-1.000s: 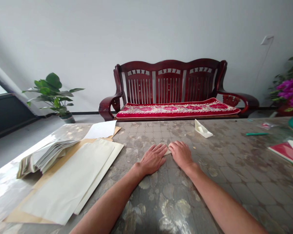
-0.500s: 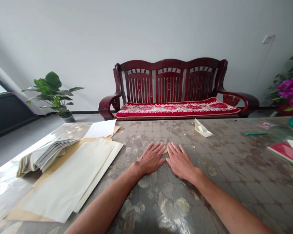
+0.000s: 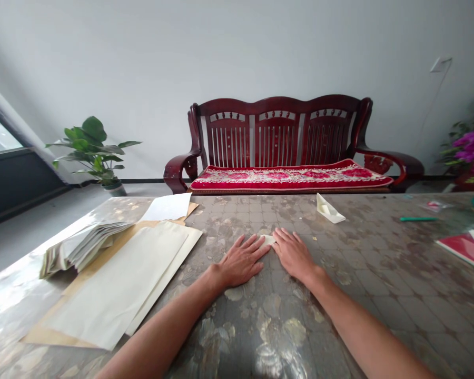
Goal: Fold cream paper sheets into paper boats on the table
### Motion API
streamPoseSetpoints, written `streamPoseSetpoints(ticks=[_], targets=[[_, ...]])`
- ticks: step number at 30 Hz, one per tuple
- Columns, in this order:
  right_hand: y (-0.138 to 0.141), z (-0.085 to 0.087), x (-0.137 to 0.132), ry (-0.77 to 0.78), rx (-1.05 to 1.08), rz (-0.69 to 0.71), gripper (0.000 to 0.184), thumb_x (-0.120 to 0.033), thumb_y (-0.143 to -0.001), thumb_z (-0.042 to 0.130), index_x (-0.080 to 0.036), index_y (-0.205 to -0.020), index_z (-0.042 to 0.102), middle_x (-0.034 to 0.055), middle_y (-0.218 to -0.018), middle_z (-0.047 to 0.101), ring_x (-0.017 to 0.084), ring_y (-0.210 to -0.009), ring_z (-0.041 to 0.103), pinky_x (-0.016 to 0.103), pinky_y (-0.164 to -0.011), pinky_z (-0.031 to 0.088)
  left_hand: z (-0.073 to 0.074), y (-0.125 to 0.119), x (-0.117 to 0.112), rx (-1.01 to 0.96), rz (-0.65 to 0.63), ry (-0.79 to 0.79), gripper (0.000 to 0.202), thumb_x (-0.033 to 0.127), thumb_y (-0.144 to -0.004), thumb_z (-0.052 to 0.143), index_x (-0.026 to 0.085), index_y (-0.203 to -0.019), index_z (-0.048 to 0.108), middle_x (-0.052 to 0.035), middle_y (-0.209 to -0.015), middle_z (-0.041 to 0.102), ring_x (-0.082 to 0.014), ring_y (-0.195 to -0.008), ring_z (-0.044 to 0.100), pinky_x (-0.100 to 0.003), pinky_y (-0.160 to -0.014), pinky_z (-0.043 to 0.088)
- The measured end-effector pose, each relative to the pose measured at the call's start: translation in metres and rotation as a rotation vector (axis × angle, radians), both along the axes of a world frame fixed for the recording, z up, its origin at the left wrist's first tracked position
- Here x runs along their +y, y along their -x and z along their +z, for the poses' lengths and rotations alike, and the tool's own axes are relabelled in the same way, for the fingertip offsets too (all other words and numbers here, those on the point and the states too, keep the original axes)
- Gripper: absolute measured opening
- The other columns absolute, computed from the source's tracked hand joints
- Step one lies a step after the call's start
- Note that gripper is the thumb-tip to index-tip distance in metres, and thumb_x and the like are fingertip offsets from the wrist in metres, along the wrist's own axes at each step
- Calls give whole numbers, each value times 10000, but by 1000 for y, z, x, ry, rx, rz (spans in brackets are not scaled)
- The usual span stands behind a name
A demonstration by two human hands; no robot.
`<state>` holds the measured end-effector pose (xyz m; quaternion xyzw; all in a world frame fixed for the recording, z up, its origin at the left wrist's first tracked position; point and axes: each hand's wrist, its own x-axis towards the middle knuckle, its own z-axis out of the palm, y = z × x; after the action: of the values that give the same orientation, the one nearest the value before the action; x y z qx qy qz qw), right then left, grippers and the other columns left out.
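Observation:
A small piece of folded cream paper (image 3: 267, 240) lies on the patterned table, mostly covered by my hands. My left hand (image 3: 243, 261) rests flat on it with the fingers stretched forward. From the other side my right hand (image 3: 295, 256) lies palm down, its fingertips on the paper's right end. Only a pale strip shows between the two hands, so the paper's full shape is hidden. A cream folded paper boat (image 3: 329, 210) sits beyond my right hand, near the table's far edge.
To the left are large cream sheets (image 3: 118, 284) on brown paper, a white sheet (image 3: 168, 207) and a thick folded stack of paper (image 3: 82, 245). On the right lie a green pen (image 3: 418, 219) and a red booklet (image 3: 464, 248). A wooden bench (image 3: 278, 137) stands behind the table.
My hands have moved slightly apart, and more of the folded paper shows between them. My left hand has shifted a little nearer to me. The view has turned slightly left.

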<state>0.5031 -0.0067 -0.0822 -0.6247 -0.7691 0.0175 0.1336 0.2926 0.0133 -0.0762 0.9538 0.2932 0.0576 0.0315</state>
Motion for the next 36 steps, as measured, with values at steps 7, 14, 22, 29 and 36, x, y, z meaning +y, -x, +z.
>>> streamPoseSetpoints(ticks=[7, 14, 22, 29, 36], targets=[[-10, -4, 18, -106, 240, -5, 213, -243, -854, 595, -238, -1033, 712, 58, -1199, 681, 232, -1130, 576, 366, -980, 412, 2, 0, -4, -115, 29, 30, 523, 311, -952, 466, 322, -1465, 366, -25, -1551, 366, -252, -1443, 291, -470, -1172, 236], [-13, 1, 15, -71, 340, -69, 46, -260, -785, 655, -238, -759, 687, 6, -824, 702, 203, -841, 588, 301, -747, 414, -2, -4, 1, -440, 207, 197, 385, 229, -877, 584, 290, -1258, 580, -29, -1375, 571, -188, -1180, 590, -320, -1018, 462], [-8, 1, 10, -99, 345, -2, 50, -245, -788, 651, -238, -741, 665, 7, -808, 686, 204, -842, 581, 306, -734, 413, -5, -13, 8, -532, 379, 122, 139, 182, -866, 564, 267, -911, 665, 27, -889, 704, -156, -859, 654, -251, -779, 502], [-8, 7, 5, -96, 399, 59, 88, -274, -771, 662, -236, -845, 692, 11, -853, 671, 195, -856, 589, 300, -752, 428, -2, -10, 6, -529, 369, 104, 122, 239, -886, 587, 260, -972, 672, 11, -948, 711, -176, -924, 642, -278, -833, 490], [-15, 4, 6, -84, 628, 102, 304, -394, -919, 454, -217, -1000, 688, 57, -982, 687, 195, -902, 612, 312, -801, 473, -2, -7, 3, -595, 401, 143, 187, 286, -939, 515, 252, -1066, 648, -14, -1017, 681, -172, -956, 634, -281, -848, 498]])
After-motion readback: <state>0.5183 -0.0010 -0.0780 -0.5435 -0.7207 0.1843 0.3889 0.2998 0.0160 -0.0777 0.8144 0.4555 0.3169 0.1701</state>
